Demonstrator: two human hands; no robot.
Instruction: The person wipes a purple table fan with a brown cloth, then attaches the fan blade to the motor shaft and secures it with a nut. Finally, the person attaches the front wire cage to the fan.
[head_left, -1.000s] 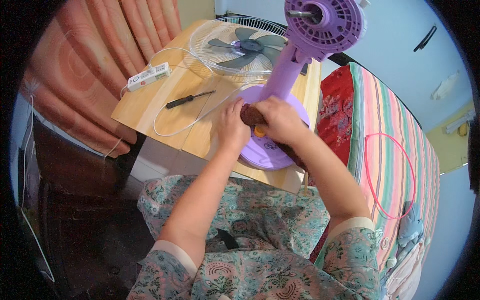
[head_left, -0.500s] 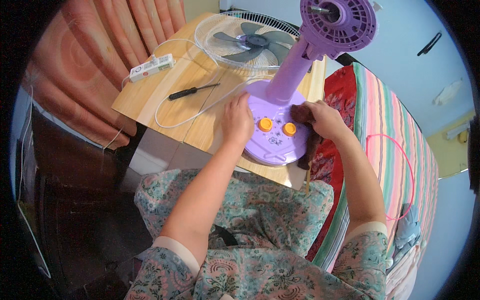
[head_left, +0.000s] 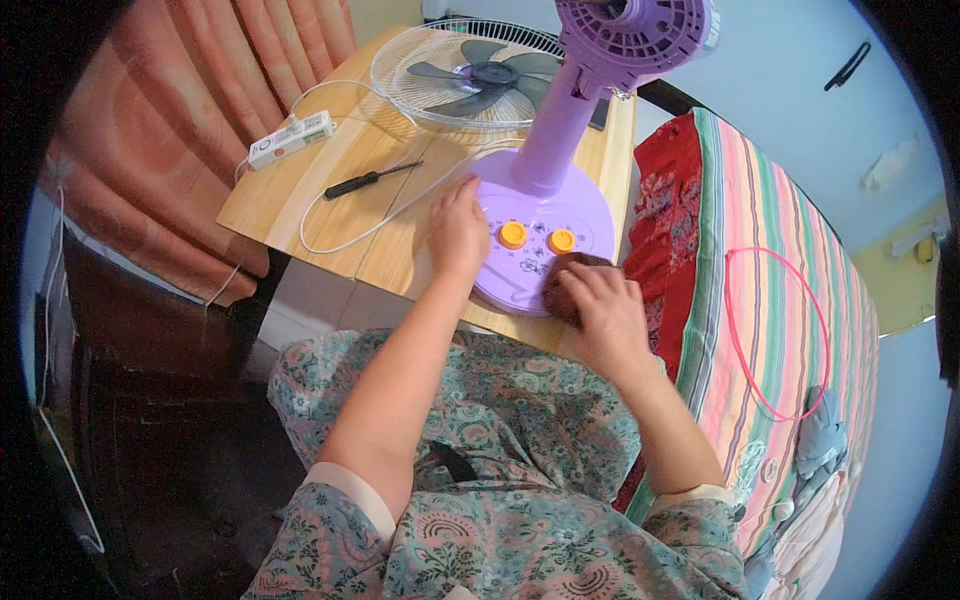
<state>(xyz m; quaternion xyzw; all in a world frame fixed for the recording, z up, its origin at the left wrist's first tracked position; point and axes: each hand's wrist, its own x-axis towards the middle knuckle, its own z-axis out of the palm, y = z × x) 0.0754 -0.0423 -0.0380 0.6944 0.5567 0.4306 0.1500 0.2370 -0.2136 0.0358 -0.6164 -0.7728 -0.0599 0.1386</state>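
A purple fan stand (head_left: 550, 150) stands upright on the wooden table, its motor housing (head_left: 640, 40) at the top without blades and cut by the upper picture edge. Two orange knobs, a left knob (head_left: 512, 235) and a right knob (head_left: 562, 241), sit on its round base (head_left: 575, 205). Gripping the left rim of that base is my left hand (head_left: 460, 232), its fingertips partly hidden. My right hand (head_left: 608, 315) presses a bunched dark brown cloth (head_left: 565, 285) against the front right of the base, just below the right knob.
Behind the stand lies a wire fan grille (head_left: 400, 75) with dark grey blades (head_left: 490, 75). A black screwdriver (head_left: 360, 184), a white cord (head_left: 330, 248) and a white power strip (head_left: 290, 140) lie left on the table (head_left: 265, 205). A striped bed (head_left: 770, 230) holds a pink hoop (head_left: 735, 330).
My right hand has moved with the brown cloth from the base's right edge toward its front. The left hand stays at the left rim. The whole scene has shifted slightly left and up.
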